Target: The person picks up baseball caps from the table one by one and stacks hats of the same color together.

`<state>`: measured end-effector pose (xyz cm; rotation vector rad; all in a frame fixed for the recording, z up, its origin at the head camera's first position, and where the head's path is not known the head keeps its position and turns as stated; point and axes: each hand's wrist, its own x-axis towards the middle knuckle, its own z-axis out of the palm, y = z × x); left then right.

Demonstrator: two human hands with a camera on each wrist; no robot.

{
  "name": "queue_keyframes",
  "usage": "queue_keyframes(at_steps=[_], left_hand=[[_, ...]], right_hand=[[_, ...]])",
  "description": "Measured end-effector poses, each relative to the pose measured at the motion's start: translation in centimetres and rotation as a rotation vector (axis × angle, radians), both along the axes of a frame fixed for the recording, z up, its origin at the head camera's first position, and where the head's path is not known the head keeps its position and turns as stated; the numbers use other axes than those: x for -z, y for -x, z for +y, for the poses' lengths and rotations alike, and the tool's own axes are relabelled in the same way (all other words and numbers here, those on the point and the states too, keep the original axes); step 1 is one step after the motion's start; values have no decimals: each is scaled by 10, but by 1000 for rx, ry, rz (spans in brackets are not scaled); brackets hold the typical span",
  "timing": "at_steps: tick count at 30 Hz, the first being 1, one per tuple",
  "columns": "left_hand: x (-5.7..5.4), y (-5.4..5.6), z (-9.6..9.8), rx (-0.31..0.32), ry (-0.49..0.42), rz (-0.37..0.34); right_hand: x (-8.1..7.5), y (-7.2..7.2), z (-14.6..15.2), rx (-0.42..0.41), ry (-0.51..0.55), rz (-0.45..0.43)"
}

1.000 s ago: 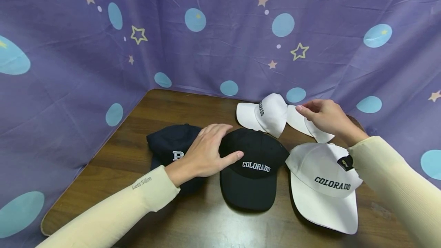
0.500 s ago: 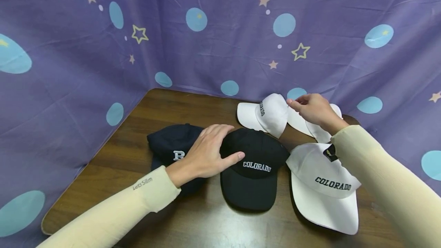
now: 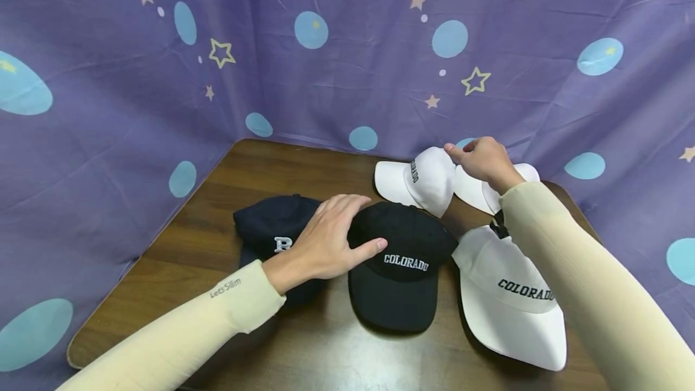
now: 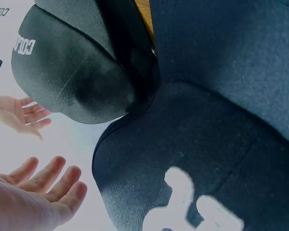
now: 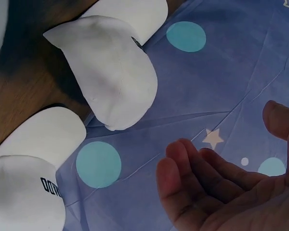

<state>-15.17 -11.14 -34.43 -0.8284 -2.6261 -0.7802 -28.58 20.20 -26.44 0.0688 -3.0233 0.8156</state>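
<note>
My left hand (image 3: 331, 240) hovers with spread fingers between a navy cap (image 3: 271, 222) bearing a white letter and a black cap (image 3: 393, 300) lettered COLORADO. In the left wrist view the same hand (image 4: 43, 197) shows nothing in its fingers beside the navy cap (image 4: 183, 130). Further back, my right hand (image 3: 483, 158) reaches over two white caps, the left one (image 3: 434, 180) lettered and the right one (image 3: 472, 192) partly hidden by the hand and sleeve. The right wrist view shows this hand (image 5: 221, 192) loosely curled and apart from the white caps.
At the front right lies a white COLORADO cap (image 3: 505, 318), partly covered by the right sleeve. The caps lie on a brown wooden table (image 3: 304, 168). A purple curtain (image 3: 347, 77) with stars and blue ovals hangs behind and at the sides.
My right hand has moved left and further back, from above the right white cap toward the gap between the two back caps. The left hand and the caps have stayed in place.
</note>
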Motion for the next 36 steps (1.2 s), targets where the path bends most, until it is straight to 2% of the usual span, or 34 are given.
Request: queue_keyframes(at_steps=[4, 10, 17, 26, 29, 36], left_hand=[[0, -1, 0, 3, -1, -1], [-1, -1, 1, 8, -5, 4], [-1, 0, 3, 15, -1, 12], [2, -1, 1, 7, -7, 11], [3, -1, 2, 12, -7, 12], [3, 0, 2, 5, -6, 15]], right_hand=[[3, 5, -4, 31, 20, -2], [19, 12, -9, 110, 56, -25], [34, 17, -21, 162, 51, -167], [57, 25, -22, 147, 69, -259], [64, 29, -23, 157, 137, -300], [73, 32, -32, 161, 446, -424]])
